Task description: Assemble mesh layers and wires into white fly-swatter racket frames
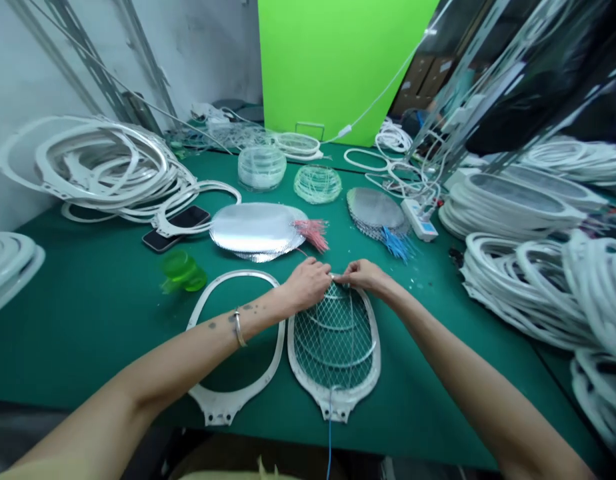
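Apparent step: fitting the mesh (333, 337) to the white frame (376, 353). Left hand (309, 283) and right hand (364, 275): fingertips together at the far end, grip contents unclear. Next move likely requires steady alignment.

My left grip (312, 283), my right grip (361, 275) — both at the far end of a meshed white frame (334, 340), bare frame (221, 403) beside it, green counter (113, 307) beneath

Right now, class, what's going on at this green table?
Someone's left hand and right hand work close together at the far end of a white frame fitted with mesh. Anything they pinch is too small to make out. A blue strand trails from the near end, and a second frame, without mesh, lies alongside.
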A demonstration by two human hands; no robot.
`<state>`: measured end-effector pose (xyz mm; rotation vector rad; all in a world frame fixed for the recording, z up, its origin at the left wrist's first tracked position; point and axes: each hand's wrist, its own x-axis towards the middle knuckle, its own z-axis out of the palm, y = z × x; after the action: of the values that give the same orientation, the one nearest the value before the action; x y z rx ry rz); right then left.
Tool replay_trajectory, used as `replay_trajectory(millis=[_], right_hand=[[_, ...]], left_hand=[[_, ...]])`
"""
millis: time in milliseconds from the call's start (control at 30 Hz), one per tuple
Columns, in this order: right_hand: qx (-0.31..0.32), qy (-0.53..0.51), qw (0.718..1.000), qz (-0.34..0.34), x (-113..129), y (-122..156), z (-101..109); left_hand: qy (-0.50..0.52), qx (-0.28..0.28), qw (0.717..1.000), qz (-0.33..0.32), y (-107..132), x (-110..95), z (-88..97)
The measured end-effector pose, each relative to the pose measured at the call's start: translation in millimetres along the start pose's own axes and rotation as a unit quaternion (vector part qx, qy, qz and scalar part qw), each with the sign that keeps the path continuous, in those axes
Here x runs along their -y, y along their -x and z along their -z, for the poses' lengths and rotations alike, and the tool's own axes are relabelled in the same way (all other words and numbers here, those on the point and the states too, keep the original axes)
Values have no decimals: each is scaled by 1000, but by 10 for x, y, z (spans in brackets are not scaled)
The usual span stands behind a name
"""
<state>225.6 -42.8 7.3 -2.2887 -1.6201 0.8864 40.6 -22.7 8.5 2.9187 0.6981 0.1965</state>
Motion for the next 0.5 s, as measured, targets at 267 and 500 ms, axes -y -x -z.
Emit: replay_trajectory(millis=[267, 500], right_hand=[[-187, -25, 950, 248, -411, 1948, -549], [-212, 79, 898, 377, -490, 2436, -938]], left_hand=[[248, -16, 965, -81, 1161, -635, -10], [180, -7, 977, -114, 1286, -722, -164]])
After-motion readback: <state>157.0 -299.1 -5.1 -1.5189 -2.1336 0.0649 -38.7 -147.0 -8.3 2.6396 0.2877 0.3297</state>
